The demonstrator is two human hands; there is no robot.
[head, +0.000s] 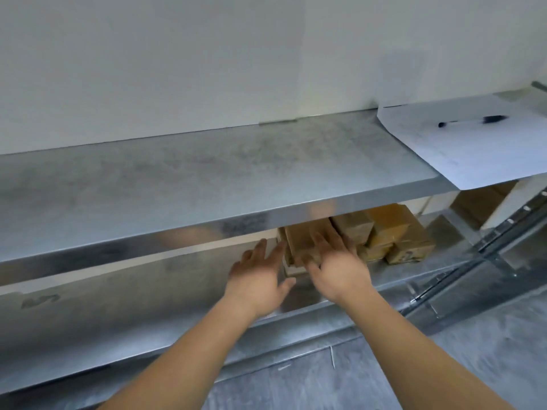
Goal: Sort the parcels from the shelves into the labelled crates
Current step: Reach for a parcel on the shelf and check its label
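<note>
Head view looks down on both arms reaching under the upper metal shelf (207,173). Left hand (257,279) and right hand (334,261), fingers straight and spread, flank a brown parcel (299,241) on the lower shelf (133,306); more parcels (387,232) stack beside it. Paper (461,149) with a pen (473,120) lies above.
</note>
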